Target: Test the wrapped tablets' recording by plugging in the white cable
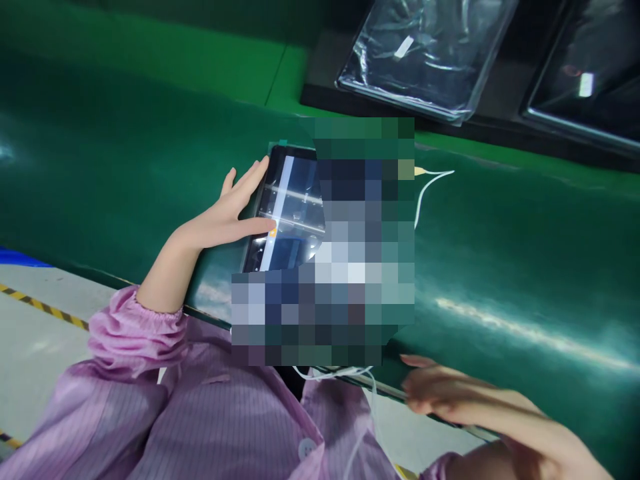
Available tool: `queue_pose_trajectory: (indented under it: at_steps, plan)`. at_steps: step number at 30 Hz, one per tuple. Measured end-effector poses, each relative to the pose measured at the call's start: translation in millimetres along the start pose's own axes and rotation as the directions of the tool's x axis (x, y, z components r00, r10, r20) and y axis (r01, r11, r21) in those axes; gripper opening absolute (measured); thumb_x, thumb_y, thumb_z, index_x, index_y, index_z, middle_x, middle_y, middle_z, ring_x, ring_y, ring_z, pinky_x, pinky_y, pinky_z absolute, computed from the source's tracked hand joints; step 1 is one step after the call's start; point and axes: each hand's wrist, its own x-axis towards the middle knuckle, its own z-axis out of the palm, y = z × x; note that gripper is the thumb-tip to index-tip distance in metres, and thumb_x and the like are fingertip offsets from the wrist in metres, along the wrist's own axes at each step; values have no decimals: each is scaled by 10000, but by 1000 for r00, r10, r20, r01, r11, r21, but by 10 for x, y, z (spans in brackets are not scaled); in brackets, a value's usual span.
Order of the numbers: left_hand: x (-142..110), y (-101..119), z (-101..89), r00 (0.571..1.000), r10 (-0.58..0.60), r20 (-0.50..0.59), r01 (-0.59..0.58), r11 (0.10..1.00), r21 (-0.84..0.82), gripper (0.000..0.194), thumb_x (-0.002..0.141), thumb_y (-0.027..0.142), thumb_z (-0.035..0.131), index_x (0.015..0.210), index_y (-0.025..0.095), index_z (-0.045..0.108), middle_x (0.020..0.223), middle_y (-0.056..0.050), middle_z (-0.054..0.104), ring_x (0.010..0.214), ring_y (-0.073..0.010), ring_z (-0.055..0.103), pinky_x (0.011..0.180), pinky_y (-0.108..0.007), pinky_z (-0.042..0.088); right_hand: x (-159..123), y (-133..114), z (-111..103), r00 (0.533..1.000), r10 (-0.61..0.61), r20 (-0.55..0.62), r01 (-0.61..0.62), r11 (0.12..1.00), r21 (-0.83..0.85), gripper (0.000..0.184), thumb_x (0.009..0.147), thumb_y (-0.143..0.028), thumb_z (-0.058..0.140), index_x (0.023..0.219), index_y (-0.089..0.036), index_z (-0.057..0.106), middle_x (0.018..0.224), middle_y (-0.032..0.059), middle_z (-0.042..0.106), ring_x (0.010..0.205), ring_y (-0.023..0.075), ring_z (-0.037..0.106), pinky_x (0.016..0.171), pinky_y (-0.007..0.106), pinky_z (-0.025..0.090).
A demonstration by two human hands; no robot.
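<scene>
The left hand (225, 217) lies flat and unclenched on the near edge of the tablet (287, 207) resting on the green belt (500, 267), the right hand (445, 393) loose and empty at the belt's rim, so an unsteadied tablet could slide.

Factory assembly line: green conveyor belt (500, 267), bagged trays (425, 53) alongside, hazard tape (40, 305) on floor, cleanroom smock (200, 413).

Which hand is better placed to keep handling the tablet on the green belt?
Left, probably. The left hand already rests on the tablet, fingers spread along its near edge. The right hand sits off at the belt's front edge, touching nothing of the tablet.
</scene>
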Motion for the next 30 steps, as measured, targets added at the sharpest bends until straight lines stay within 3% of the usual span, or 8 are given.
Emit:
queue_pose_trajectory:
  at_steps: [3,6,8,10,13,18,21,30]
  plan:
    - [-8,-25,28,1000,17,-12,-17,999,43,981,907,719,555,1656,330,57,1730,-13,74,1604,-312,24,1267,-545,-158,90,125,-186,998,19,-54,-16,998,54,411,961,-676,468,1139,-421,737,766,72,767,715,379,758,742,542,676]
    - [20,-77,103,994,28,-108,-18,996,89,905,937,704,486,1653,280,129,1727,-48,108,1605,-296,69,1282,-545,-104,554,144,-276,954,86,-286,-152,964,-219,236,962,-535,633,1044,-356,762,901,79,787,811,327,764,688,437,649]
    - [46,-116,172,975,18,-221,7,993,115,810,968,652,429,1632,236,227,1715,-81,185,1600,-286,139,1292,-540,-65,1016,154,-249,912,20,-410,-186,911,-369,213,981,-459,638,1045,-293,756,973,83,782,815,277,754,722,389,623]
    - [32,-135,259,942,-3,-337,40,994,104,704,997,576,367,1601,218,307,1684,-99,298,1580,-274,231,1301,-546,-6,1476,238,-197,916,-163,-367,-60,847,-528,263,1023,-393,561,1103,-212,734,1093,122,759,999,281,729,908,405,582]
    - [-153,-95,479,895,-29,-446,47,998,29,619,1027,497,317,1593,247,322,1618,-89,439,1532,-246,360,1306,-554,53,1907,517,-180,932,-297,-208,41,657,-753,324,1041,-318,458,1113,-133,714,1143,186,730,1056,339,690,934,473,548]
    - [-806,63,1185,891,26,-453,66,980,186,574,1065,434,338,1624,334,256,1598,-70,470,1502,-262,414,1295,-588,167,1839,980,-297,902,-428,-61,200,538,-819,322,1066,-264,405,1070,-146,704,1086,156,734,1031,319,677,916,476,532]
    - [-1067,108,1517,891,127,-436,44,932,361,695,1050,407,405,1648,382,53,1634,-94,408,1493,-311,421,1251,-636,278,1727,1088,-328,860,-507,-62,228,489,-842,322,1076,-267,403,1077,-151,703,1201,175,707,1197,347,629,990,524,504]
    - [-1036,158,1564,926,162,-341,62,825,562,1255,781,524,744,1628,228,-134,1615,-278,355,1470,-499,376,1174,-785,275,1743,994,-321,813,-582,-4,215,306,-928,231,1069,-223,490,1056,-183,717,1234,131,720,1261,332,608,1101,569,409]
